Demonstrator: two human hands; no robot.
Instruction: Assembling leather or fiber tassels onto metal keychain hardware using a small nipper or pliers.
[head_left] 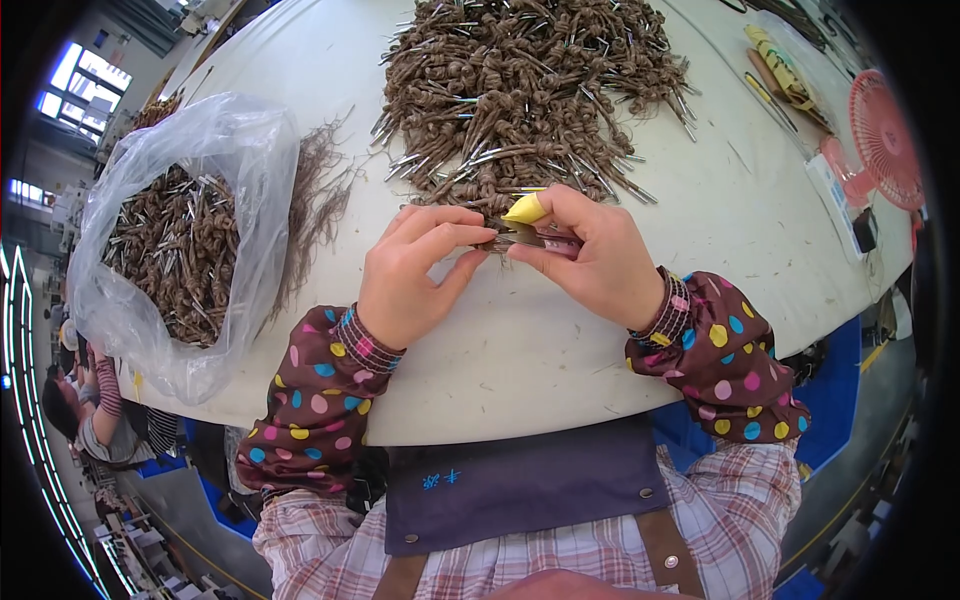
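Note:
Just in front of a big heap of brown knotted cords with silvery metal tips (520,110), my two hands meet. My left hand (410,270) pinches a small brown cord, mostly hidden by the fingertips. My right hand (605,255) is closed round thread snips (527,238), their metal blades pointing left at the cord. A yellow cover (525,209) sits on a fingertip of my right hand. Blades and cord are close together; whether they touch I cannot tell.
On the white table (500,370), a clear plastic bag (265,150) at left holds more knotted cords. Loose brown thread ends (318,190) lie beside it. A pink fan (885,140) stands at far right, near a yellow package (780,65). Another person (90,400) sits at left.

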